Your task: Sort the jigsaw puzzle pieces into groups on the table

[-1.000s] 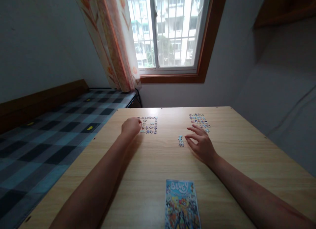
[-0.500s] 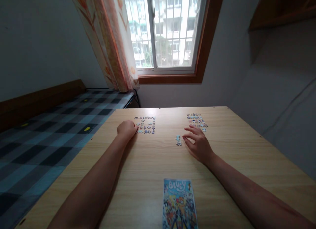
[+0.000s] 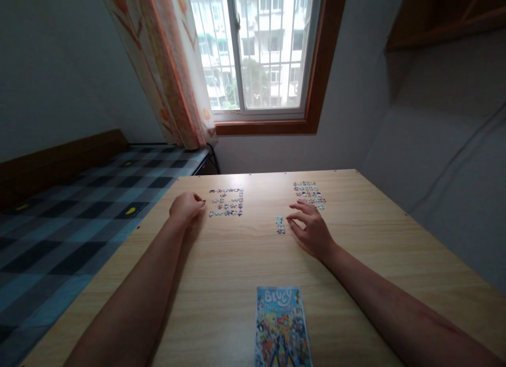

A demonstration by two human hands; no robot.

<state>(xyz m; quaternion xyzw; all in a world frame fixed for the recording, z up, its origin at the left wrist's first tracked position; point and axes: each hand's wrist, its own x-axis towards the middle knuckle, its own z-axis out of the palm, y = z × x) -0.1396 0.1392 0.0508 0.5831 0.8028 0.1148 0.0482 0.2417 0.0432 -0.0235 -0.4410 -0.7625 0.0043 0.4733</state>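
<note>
My left hand is held just left of a loose group of jigsaw pieces, its thumb and forefinger pinched on a small dark jigsaw piece, mostly hidden by the fingertips. Fingers spread, my right hand hovers or rests beside a small joined strip of jigsaw pieces; whether it touches the strip I cannot tell. Behind the right fingers lies another group of jigsaw pieces, set out in rows, its near edge partly covered by the hand.
A blue picture sheet marked "Bluey" lies near me on the wooden table. Left of the table stands a bed with a checked cover. Beyond are a curtain and a window; a wooden shelf hangs at upper right.
My left hand has drawn back left from the left group of pieces, with a small piece in its fingertips. My right hand keeps its pose; the whole view has shifted slightly.
</note>
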